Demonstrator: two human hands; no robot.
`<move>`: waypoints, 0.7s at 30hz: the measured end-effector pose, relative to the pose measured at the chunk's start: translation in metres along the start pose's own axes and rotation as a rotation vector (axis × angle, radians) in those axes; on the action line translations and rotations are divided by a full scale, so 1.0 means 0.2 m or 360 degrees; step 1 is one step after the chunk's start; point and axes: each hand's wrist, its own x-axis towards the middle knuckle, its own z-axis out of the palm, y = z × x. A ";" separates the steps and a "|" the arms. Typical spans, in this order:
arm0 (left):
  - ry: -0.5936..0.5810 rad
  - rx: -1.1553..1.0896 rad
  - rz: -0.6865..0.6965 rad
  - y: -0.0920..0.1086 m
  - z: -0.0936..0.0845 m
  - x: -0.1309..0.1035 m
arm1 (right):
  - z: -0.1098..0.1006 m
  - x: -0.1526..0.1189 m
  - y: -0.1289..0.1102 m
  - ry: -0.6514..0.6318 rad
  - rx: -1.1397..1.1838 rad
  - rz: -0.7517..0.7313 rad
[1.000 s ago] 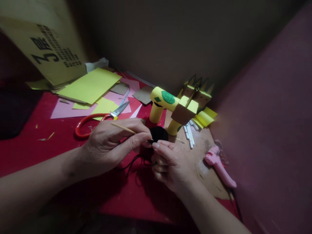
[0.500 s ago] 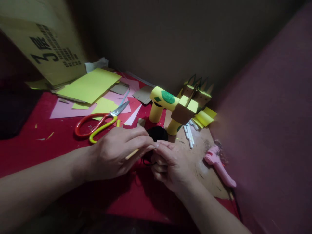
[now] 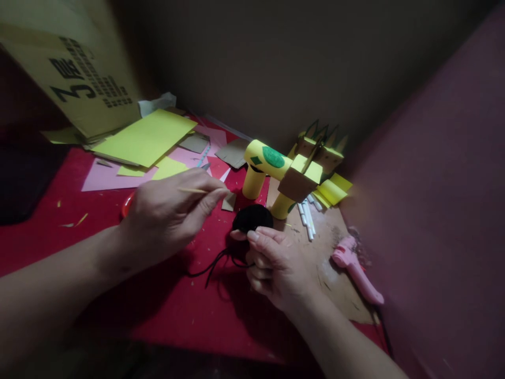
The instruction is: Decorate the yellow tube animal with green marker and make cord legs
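My left hand (image 3: 173, 213) is closed around a thin wooden stick (image 3: 191, 190), off to the left of my right hand. My right hand (image 3: 270, 258) has thumb and fingers pinched together at the lower edge of a round black ball of yarn (image 3: 252, 217). Loose black strands (image 3: 213, 263) trail from beside these fingers onto the red table. What lies right between the fingertips is too small to tell. Just behind the ball stands a yellow paper tube animal (image 3: 272, 160) with green spots and a brown cardboard block.
Scissors (image 3: 127, 204) lie mostly hidden behind my left hand. Yellow sheets (image 3: 145, 138), pink paper (image 3: 106, 176) and cardboard scraps cover the back left by a big carton (image 3: 74, 73). White sticks (image 3: 305, 218) and a pink glue gun (image 3: 359, 271) rest on cardboard at right.
My left hand has drawn away leftward and up from my right hand, carrying the stick, and now covers most of the scissors. The black ball and strands show more. My right hand stays put.
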 end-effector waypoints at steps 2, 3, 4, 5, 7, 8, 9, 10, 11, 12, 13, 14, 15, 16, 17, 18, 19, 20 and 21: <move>-0.0006 -0.0374 -0.0271 0.05 -0.03 0.01 | 0.00 0.00 0.00 0.0027 -0.0005 0.0005; -0.0032 -0.0524 -0.0322 0.07 -0.04 0.02 | 0.00 0.01 0.00 0.0038 -0.0007 0.0004; -0.0057 -0.0645 -0.0302 0.08 -0.05 0.02 | 0.00 0.01 0.00 0.0051 -0.0008 -0.0003; -0.0089 -0.0727 -0.0242 0.10 -0.05 0.02 | 0.00 0.01 0.00 0.0062 -0.0011 -0.0012; -0.0146 -0.0802 -0.0081 0.10 -0.05 0.01 | 0.00 0.01 0.01 0.0079 -0.0011 -0.0039; -0.0160 -0.0810 -0.0022 0.10 -0.04 0.01 | 0.00 0.01 0.01 0.0085 -0.0009 -0.0050; -0.0172 -0.0807 0.0013 0.10 -0.03 0.01 | -0.01 0.01 0.01 0.0084 -0.0008 -0.0054; -0.0181 -0.0798 0.0028 0.10 -0.02 0.01 | -0.01 0.01 0.01 0.0080 -0.0008 -0.0054; -0.0194 -0.0783 0.0030 0.10 -0.02 0.01 | -0.01 0.01 0.01 0.0077 -0.0007 -0.0052; -0.0204 -0.0772 0.0039 0.10 -0.01 0.01 | -0.01 0.01 0.01 0.0072 -0.0010 -0.0047; -0.0218 -0.0755 0.0046 0.10 -0.01 0.01 | -0.01 0.01 0.01 0.0070 -0.0013 -0.0043; -0.0232 -0.0732 0.0059 0.09 -0.01 0.01 | -0.01 0.01 0.01 0.0074 -0.0015 -0.0046; -0.0244 -0.0705 0.0083 0.09 0.00 0.00 | 0.00 0.01 0.01 0.0079 -0.0016 -0.0051; -0.0247 -0.0675 0.0123 0.09 0.00 0.00 | 0.00 0.01 0.01 0.0085 -0.0017 -0.0055; -0.0244 -0.0642 0.0176 0.08 0.00 -0.01 | 0.00 0.01 0.01 0.0092 -0.0018 -0.0057; -0.0252 -0.0607 0.0237 0.07 0.01 -0.02 | 0.00 0.01 0.00 0.0099 -0.0020 -0.0057; -0.0270 -0.0563 0.0309 0.07 0.02 -0.03 | 0.00 0.01 0.00 0.0106 -0.0022 -0.0057; -0.0287 -0.0509 0.0391 0.06 0.02 -0.04 | 0.00 0.01 0.00 0.0110 -0.0025 -0.0056; -0.0277 -0.0439 0.0426 0.06 0.03 -0.06 | 0.00 0.01 0.00 0.0112 -0.0028 -0.0053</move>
